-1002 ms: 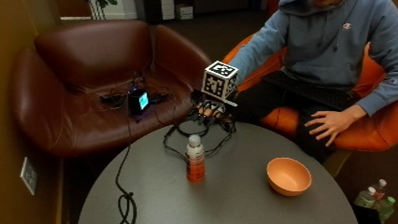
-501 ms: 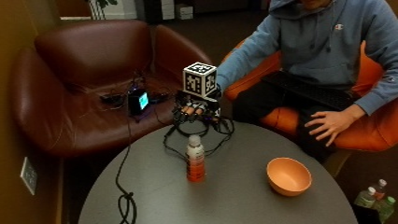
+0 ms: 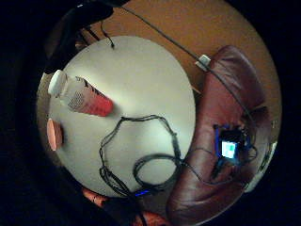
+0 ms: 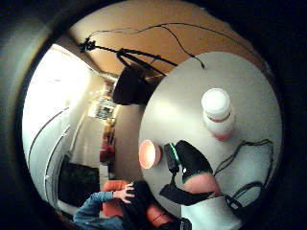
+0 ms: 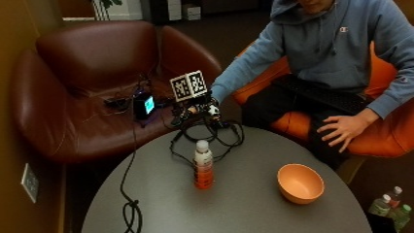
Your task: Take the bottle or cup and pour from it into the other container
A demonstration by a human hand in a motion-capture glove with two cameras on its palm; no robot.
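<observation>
On the round grey table [image 5: 259, 213] a clear bottle [image 5: 203, 167] with a white cap and orange-red drink stands upright near the middle. An empty orange bowl [image 5: 300, 183] sits to its right, well apart from it. My gloved right hand [image 5: 200, 110] hovers over the table's far edge, behind and above the bottle, and holds nothing. The thumb side palm view has a gloved fingertip [image 4: 192, 160] reaching out straight, with the bottle [image 4: 217, 115] and the bowl [image 4: 148, 154] on the table below. The little finger side palm view also has the bottle [image 3: 80, 96] and the bowl's rim [image 3: 54, 134].
Black cables [image 5: 213, 133] loop on the table's far side just behind the bottle, and one cable [image 5: 132, 208] trails off its left edge. A brown armchair [image 5: 84, 73] holding a small lit device [image 5: 144, 104] stands behind. The person's bare hand [image 5: 343, 128] rests on their knee.
My right hand has moved left along the table's far edge, toward the brown armchair. Bottle and bowl have not moved.
</observation>
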